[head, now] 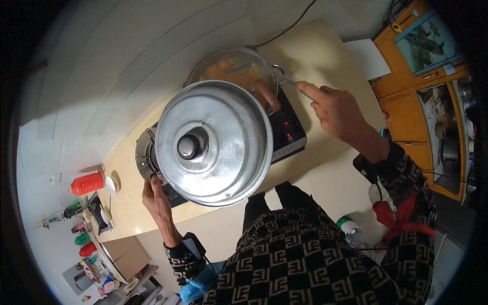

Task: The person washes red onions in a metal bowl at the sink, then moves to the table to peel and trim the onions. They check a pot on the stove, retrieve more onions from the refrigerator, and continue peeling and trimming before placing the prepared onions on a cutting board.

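My right hand (339, 110) is closed around the thin handle of a metal utensil (291, 80), whose far end reaches the rim of a cooking pot (194, 68). Orange pieces of food (225, 68) show inside the pot. A curved brownish-pink piece (268, 95) lies at its near right side; I cannot tell what it is. In front of the pot is a large aluminium lid (232, 160) with a dark-rimmed knob (188, 146). My left hand (158, 206) has its fingertips at the lid's left edge, beside a gas burner (144, 160); whatever they grip is hidden.
Red lights glow on a black induction cooker (289, 122) under the pot. A red bottle (87, 184) and a white bowl (111, 186) stand leftward on the counter (133, 213). A tiled wall (126, 65) rises behind. An orange wooden cabinet (404, 114) is at right.
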Demonstrator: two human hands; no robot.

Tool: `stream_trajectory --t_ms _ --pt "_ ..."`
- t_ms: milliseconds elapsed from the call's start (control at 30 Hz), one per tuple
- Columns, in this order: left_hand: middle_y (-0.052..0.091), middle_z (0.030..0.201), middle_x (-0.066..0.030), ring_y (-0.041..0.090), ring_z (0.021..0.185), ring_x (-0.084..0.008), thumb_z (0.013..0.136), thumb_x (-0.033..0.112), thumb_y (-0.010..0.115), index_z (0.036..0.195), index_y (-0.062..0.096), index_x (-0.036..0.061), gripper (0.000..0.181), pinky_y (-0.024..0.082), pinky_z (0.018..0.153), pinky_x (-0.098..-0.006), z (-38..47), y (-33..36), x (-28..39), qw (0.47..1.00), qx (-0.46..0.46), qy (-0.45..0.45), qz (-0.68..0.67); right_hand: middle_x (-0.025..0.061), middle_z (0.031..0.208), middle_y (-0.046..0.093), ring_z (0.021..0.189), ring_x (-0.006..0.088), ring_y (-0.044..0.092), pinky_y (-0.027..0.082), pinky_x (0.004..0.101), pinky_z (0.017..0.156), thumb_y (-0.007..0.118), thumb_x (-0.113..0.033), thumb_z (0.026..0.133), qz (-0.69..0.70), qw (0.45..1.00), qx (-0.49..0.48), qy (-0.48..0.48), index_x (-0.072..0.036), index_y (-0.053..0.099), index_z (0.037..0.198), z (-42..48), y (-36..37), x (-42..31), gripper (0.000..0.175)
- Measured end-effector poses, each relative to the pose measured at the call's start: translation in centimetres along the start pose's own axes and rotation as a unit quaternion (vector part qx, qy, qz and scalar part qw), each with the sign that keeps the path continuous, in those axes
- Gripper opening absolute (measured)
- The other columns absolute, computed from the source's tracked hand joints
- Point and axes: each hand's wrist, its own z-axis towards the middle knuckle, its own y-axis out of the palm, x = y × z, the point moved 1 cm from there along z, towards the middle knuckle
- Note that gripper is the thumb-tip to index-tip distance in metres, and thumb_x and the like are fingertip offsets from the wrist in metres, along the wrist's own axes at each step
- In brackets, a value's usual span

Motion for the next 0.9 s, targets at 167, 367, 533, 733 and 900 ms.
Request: stream_trajectory --t_ms 167,367,533,733,900 --pt "0.057 0.080 -0.0042 0.046 0.075 -0.0129 0.103 0.040 0.054 0.095 0.060 -0.0064 0.048 0.040 0.066 -0.0297 -0.3 -0.1 0.5 1.000 0.016 0.004 0.013 0.0180 0.091 0.067 0.072 0.0298 0.066 0.053 0.0396 0.068 0.063 -0.001 0.089 0.015 0.996 0.088 -0.029 -0.006 0.050 0.140 -1.0 0.3 0.6 0.053" --pt "0.053 0.073 -0.0015 0.042 0.066 -0.0098 0.104 0.039 0.053 0.091 0.062 -0.0040 0.046 0.036 0.059 -0.0278 -0.6 -0.3 0.9 1.000 0.009 0.014 0.013 0.0068 0.073 0.060 0.054 0.0120 0.054 0.047 0.0278 0.049 0.053 -0.009 0.096 0.392 0.914 -0.008 0.101 -0.003 0.046 0.133 0.4 -0.2 0.9 0.038" --pt "0.051 0.071 -0.0006 0.041 0.065 -0.0094 0.104 0.039 0.052 0.088 0.060 -0.0025 0.045 0.035 0.057 -0.0274 -0.6 -0.1 1.5 1.000 0.005 0.008 0.014 0.0010 0.072 0.052 0.049 0.0052 0.048 0.038 0.0224 0.041 0.047 -0.014 0.102 0.598 0.789 -0.128 0.055 -0.002 0.047 0.130 2.6 0.0 -1.3 0.030" --pt "0.050 0.071 -0.0012 0.041 0.066 -0.0099 0.105 0.039 0.051 0.086 0.059 -0.0021 0.046 0.035 0.057 -0.0282 -0.8 1.0 2.4 0.998 0.002 0.048 0.027 0.0060 0.103 0.063 0.053 0.0040 0.046 0.038 0.0194 0.043 0.044 -0.008 0.102 0.633 0.770 -0.070 0.043 -0.001 0.045 0.133 2.7 -1.4 -2.5 0.032" --pt "0.051 0.071 -0.0053 0.044 0.067 -0.0138 0.104 0.039 0.050 0.086 0.056 -0.0060 0.049 0.037 0.058 -0.0327 2.4 2.8 4.0 0.990 -0.007 0.129 0.051 0.0075 0.088 0.062 0.048 0.0046 0.046 0.038 0.0228 0.038 0.050 -0.012 0.101 0.556 0.828 -0.039 0.066 0.002 0.048 0.127 4.5 -2.2 -2.1 0.029"
